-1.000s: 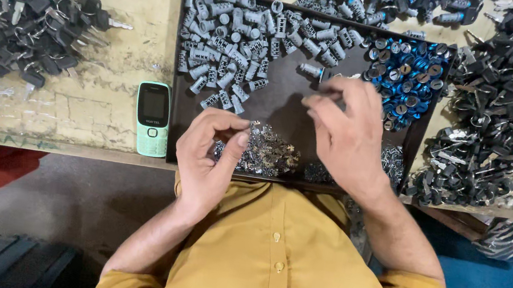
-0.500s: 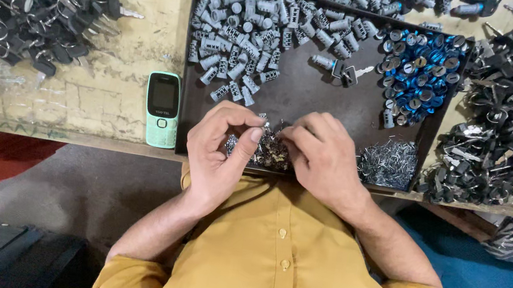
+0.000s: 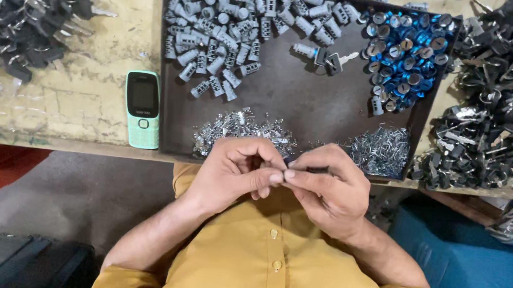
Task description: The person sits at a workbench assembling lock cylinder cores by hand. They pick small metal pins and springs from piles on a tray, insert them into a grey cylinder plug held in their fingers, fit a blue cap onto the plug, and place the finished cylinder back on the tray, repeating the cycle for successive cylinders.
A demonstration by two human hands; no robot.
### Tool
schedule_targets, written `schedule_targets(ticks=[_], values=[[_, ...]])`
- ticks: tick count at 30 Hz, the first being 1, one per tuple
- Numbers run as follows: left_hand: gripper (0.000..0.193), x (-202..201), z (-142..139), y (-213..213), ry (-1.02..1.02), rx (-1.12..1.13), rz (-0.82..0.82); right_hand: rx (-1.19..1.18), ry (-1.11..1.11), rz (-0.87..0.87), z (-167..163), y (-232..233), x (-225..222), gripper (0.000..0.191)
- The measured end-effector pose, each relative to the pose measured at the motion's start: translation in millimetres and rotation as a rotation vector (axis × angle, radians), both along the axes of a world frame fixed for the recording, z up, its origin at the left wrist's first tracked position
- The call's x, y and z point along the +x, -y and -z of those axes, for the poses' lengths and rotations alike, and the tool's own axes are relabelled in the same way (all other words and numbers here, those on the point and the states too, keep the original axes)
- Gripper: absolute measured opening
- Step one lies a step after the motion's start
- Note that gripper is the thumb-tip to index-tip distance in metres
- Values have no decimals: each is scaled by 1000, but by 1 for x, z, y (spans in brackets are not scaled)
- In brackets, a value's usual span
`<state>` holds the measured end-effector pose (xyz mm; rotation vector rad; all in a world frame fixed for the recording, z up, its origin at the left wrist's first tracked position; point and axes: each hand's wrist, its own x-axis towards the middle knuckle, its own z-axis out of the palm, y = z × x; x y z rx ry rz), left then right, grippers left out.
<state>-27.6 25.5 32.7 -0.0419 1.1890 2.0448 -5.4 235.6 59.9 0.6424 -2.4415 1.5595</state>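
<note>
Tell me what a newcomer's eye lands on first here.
The bright blue caps heaped in the far right corner of the dark tray stand out most, beside a spread of grey cylinders at its far left. At the near edge, the left hand and right hand meet fingertip to fingertip over a small part. A mint-green phone lies left of the tray.

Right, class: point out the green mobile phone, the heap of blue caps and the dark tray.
green mobile phone (image 3: 143, 109), head view, on its screen.
heap of blue caps (image 3: 405, 57), head view, middle of the heap.
dark tray (image 3: 289, 95), head view, bare floor of the tray.
</note>
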Motion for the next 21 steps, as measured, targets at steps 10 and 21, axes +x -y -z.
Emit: schedule_targets(ticks=[10,21], values=[[5,-7,-8,-34,-510,-388,-62,440,43,273,-3,-48,-7,38],[7,-10,5,-31,-396,-293,-112,570,199,85,-6,-59,-16,23]])
